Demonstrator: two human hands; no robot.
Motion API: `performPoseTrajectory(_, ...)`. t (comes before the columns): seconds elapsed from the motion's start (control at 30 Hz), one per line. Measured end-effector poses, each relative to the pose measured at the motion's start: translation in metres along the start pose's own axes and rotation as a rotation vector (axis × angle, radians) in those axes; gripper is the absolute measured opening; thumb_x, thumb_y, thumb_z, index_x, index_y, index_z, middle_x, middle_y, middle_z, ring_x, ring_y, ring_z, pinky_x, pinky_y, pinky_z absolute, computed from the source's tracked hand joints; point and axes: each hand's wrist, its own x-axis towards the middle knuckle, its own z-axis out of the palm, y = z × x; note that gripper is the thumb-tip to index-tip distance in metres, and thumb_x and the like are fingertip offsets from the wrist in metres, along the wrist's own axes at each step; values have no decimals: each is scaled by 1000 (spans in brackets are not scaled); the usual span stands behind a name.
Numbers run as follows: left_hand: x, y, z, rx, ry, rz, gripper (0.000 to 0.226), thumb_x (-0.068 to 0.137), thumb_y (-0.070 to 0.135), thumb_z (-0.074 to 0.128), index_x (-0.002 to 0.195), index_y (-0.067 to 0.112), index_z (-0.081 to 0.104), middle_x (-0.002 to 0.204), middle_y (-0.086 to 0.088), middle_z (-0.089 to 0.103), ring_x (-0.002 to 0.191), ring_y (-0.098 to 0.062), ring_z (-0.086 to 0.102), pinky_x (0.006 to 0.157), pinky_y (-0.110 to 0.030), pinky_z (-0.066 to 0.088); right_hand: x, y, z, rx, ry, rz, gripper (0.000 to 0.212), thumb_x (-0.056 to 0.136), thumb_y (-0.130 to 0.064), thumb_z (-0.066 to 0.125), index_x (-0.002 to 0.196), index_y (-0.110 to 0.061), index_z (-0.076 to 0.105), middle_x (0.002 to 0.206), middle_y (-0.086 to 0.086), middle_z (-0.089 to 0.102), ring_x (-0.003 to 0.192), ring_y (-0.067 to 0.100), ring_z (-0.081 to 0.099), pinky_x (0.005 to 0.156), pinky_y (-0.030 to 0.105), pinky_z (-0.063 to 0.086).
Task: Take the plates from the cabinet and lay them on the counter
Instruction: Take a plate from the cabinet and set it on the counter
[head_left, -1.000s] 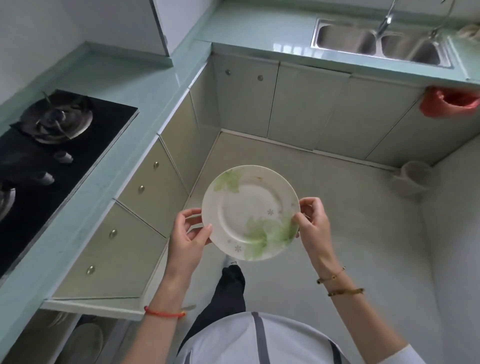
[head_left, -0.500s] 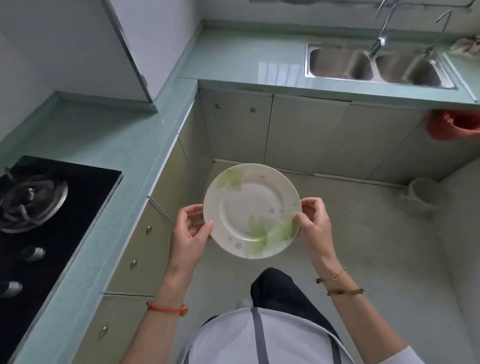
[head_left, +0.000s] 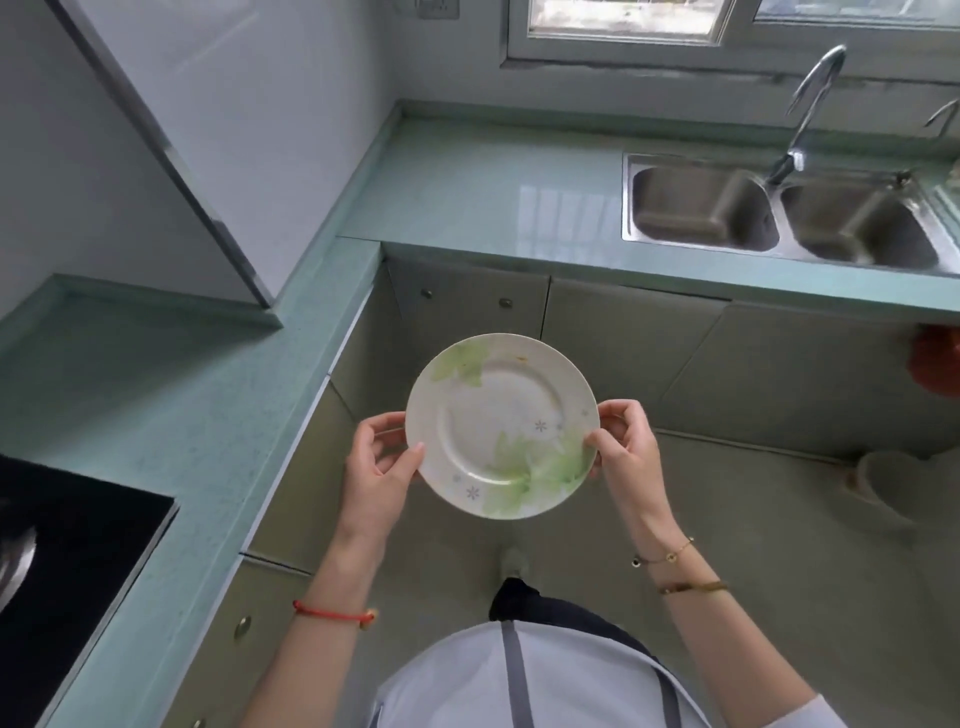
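Pale top (head_left: 587, 691) with grey straps (head_left: 511, 675), dark trousers (head_left: 561, 616) — red cord bracelet (head_left: 332, 616) left, two gold bracelets (head_left: 670, 560) right.

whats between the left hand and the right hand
The plate, its rim pinched by the left hand and right hand; the head view shows it.

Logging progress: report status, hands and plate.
Left hand, right hand grip plate by rim. Plate above floor, not yet on counter. Nothing seen blocking.

One leaf-patterned plate (head_left: 501, 426). Two hands: left hand (head_left: 376, 467), right hand (head_left: 626, 449). Two sink basins (head_left: 698, 205), far right. Three bracelets: one red bracelet (head_left: 332, 616) at left, two gold bracelets (head_left: 662, 558) at right. One black cooktop (head_left: 78, 561), near left.
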Motion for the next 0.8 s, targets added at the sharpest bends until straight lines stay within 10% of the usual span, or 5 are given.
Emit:
performPoseTrajectory(0.37, 173, 57, 66, 6, 98, 35, 33, 93, -5, 59, 121, 12, 55, 106, 4, 66, 80, 11, 68, 64, -13, 56, 191, -55, 39, -61, -78, -20, 22, 80, 0, 54, 95, -15, 55, 86, 12, 63, 59, 18, 52, 47, 22, 45)
performPoseTrajectory(0.8, 397, 97, 85, 17, 102, 37, 38, 87, -4, 63, 113, 23, 58, 105, 9, 65, 82, 13, 67, 62, -14, 56, 386, -93, 136, -79, -67, 6, 21, 83, 3, 53, 96, -14, 51, 92, 8, 61, 56, 16, 52, 46, 17, 45)
